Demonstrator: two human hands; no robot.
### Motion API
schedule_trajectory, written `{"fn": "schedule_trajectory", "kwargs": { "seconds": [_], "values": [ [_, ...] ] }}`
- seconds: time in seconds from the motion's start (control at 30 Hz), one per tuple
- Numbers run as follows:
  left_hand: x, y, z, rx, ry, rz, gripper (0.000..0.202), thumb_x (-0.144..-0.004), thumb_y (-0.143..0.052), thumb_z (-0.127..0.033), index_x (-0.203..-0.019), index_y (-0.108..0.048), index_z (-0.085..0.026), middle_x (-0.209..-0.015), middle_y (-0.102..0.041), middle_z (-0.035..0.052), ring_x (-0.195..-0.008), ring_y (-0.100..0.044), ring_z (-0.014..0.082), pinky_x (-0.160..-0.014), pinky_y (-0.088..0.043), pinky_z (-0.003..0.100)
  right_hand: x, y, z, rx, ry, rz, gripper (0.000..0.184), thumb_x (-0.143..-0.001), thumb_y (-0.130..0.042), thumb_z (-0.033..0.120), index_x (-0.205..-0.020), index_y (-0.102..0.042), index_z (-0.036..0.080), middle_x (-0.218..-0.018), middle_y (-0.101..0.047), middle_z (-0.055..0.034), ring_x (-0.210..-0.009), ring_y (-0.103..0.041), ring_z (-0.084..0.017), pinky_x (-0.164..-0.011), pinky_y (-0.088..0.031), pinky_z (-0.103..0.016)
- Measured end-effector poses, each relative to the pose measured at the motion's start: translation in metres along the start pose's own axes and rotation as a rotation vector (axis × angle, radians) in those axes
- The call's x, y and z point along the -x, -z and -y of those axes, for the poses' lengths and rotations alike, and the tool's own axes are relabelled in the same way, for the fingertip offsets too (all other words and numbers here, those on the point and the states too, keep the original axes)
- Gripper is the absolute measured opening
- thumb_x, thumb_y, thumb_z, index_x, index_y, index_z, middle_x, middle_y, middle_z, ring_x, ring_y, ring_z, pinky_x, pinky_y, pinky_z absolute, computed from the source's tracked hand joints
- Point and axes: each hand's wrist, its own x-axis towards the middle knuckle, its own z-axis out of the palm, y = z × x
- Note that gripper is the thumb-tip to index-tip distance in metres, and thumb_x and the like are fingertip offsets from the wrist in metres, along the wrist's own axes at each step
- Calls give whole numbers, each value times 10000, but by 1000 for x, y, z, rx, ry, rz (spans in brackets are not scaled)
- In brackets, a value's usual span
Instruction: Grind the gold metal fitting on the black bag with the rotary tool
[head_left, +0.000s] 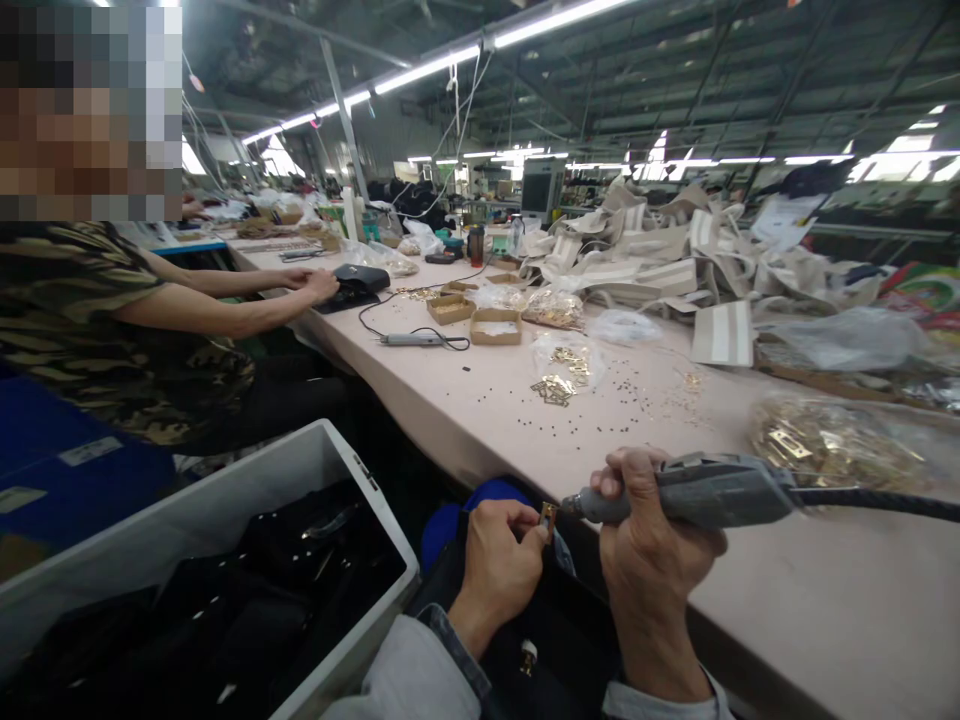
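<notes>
Nearest you, below the driver (705,492), dark material (562,650) lies over your lap, with a small gold fitting (528,660) on it. Your left hand (501,560) is just left of the driver's tip, its grip clamped on a little gold plate (548,516) between thumb and fingers. The plate sits right at that tip, upright; you cannot tell from here whether the two touch. Your right hand (651,545) has its grip wrapped around the driver's body, and the cable (877,499) runs off from the driver's back end.

Left of the driver stands a pale crate (379,515), holding black pieces (255,590). The pink desk (480,410) spreads out beyond the driver. Past the back end is a clear bag (832,440) of gold parts. Past the tip come scattered black bits (585,412), then gold pieces (559,385) on thin plastic. Farther off from the driver, and to its left, lie a second driver (416,340) and open boxes (495,335). A heap of beige straps (637,255) rises well beyond the driver. Far to its left, a co-worker's hands (319,287) are at a black bag (361,284).
</notes>
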Motion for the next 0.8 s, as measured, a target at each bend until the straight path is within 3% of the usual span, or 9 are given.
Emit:
{"fn": "schedule_trajectory", "kwargs": {
  "seconds": [0.43, 0.63, 0.8],
  "values": [
    [0, 3, 2, 12, -17, 14, 135, -764, -674, -152, -721, -800, -173, -713, -771, 26, -698, -694, 201, -661, -474, 291, 5, 0, -5, 18, -8, 38, 255, -758, -917, 176, -894, -702, 160, -788, -694, -29, -553, -594, -129, -518, -509, -289],
    [2, 4, 0, 17, -15, 27, 128, -769, -663, -153, -710, -777, -161, -700, -745, 31, -695, -670, 196, -663, -461, 289, 3, 4, -7, 123, 80, 168, 256, -765, -925, 239, -792, -681, 167, -629, -617, 25, -451, -556, -127, -464, -508, -298],
    [1, 4, 0, 1, -19, 42, 129, -741, -643, -120, -693, -758, -154, -671, -713, 18, -660, -630, 176, -628, -416, 284, -2, 12, -10, 253, 56, 343, 287, -748, -940, 292, -792, -688, 162, -681, -645, -2, -500, -570, -129, -462, -502, -279]
  ]
}}
